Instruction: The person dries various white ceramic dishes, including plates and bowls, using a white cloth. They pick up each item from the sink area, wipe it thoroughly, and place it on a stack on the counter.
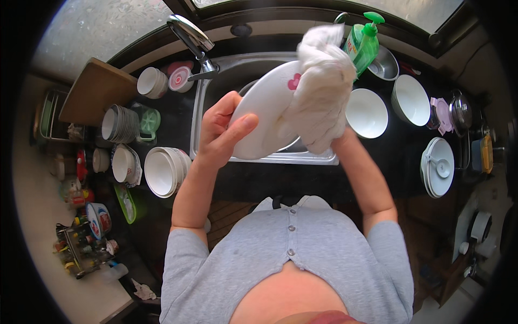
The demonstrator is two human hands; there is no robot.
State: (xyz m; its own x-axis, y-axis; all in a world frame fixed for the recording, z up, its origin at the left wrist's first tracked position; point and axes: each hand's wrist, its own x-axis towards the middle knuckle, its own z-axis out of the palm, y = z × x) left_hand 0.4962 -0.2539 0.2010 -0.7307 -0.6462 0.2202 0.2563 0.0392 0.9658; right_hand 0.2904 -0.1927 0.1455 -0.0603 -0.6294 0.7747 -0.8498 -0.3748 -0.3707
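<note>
My left hand (224, 131) grips the near-left rim of a white plate (263, 115), its thumb on the upper face. The plate is tilted over the stainless steel sink (247, 60) and bears a pink heart-like mark. Against its right side lies a crumpled white cloth (323, 89), slightly blurred. My right hand (341, 138) is mostly hidden behind the cloth; only the part by the wrist shows, and the cloth drapes over its fingers. Behind the plate, a curved metal rim is partly visible in the sink.
A chrome faucet (194, 44) rises at the sink's back left. Stacked white bowls (160, 172) and a pile of small dishes (117, 123) stand on the left. To the right are a green pump bottle (366, 48), white bowls (366, 113) and oval plates with a spoon (435, 178).
</note>
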